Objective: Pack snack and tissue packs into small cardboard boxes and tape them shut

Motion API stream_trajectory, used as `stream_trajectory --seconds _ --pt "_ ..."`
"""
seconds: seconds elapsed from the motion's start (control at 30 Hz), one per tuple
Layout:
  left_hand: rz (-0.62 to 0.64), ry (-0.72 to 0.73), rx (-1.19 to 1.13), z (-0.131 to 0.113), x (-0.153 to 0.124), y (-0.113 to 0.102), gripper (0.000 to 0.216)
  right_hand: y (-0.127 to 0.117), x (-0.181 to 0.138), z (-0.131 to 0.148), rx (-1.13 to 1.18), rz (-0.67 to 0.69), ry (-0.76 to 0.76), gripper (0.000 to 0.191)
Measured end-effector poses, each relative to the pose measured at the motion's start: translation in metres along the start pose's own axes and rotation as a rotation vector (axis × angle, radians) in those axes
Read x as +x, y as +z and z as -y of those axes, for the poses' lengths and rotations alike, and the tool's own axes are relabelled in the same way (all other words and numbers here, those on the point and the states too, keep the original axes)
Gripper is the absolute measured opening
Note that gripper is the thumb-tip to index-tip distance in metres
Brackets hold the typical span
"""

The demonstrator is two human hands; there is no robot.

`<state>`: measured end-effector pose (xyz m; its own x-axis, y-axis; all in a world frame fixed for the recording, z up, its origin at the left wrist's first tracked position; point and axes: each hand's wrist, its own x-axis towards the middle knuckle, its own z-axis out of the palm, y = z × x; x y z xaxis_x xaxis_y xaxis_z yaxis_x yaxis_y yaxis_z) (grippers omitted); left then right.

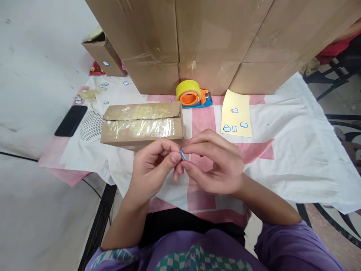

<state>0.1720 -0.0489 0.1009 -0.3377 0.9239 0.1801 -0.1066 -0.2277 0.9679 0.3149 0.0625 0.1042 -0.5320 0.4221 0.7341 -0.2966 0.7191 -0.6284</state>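
Above the near side of the table, my left hand (152, 165) pinches a small white label with a blue edge (182, 154) between thumb and forefinger. From the other side, my right hand (216, 162) has its thumb and forefinger closed at the same label, and its other fingers are bent. The label is tilted, and the fingertips partly cover it. Just beyond my left hand lies a brown cardboard box (142, 124) closed with shiny clear tape. To the right, a yellow sheet (238, 101) carries several similar blue-edged labels (244, 125).
Large taped cartons (208, 34) stand stacked at the back. Before them sits a tape dispenser (207, 98) with a yellow tape roll (188, 89). On the left are a black phone (71, 120), a white perforated piece (91, 126), and an open small box (105, 54). A white-and-pink cloth (296, 150) covers the table.
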Motion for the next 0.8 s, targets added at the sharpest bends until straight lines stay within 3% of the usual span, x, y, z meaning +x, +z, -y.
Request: stream_trajectory --seconds 0.23,0.67,0.73,0.8 --pt "-0.016 0.035 0.162 -0.004 -0.003 0.01 0.015 -0.002 0.005 0.012 0.051 -0.064 0.133 0.013" --pt "-0.304 0.057 0.227 0.012 -0.009 0.019 0.017 0.006 -0.004 -0.01 0.101 -0.359 0.324 0.021" --pt "-0.264 -0.012 0.23 0.018 -0.012 0.027 0.016 -0.008 -0.001 -0.017 0.051 -0.428 0.335 0.024" --pt "-0.128 -0.136 0.207 0.029 -0.008 0.041 0.016 -0.035 0.002 -0.031 -0.068 -0.522 0.308 0.025"
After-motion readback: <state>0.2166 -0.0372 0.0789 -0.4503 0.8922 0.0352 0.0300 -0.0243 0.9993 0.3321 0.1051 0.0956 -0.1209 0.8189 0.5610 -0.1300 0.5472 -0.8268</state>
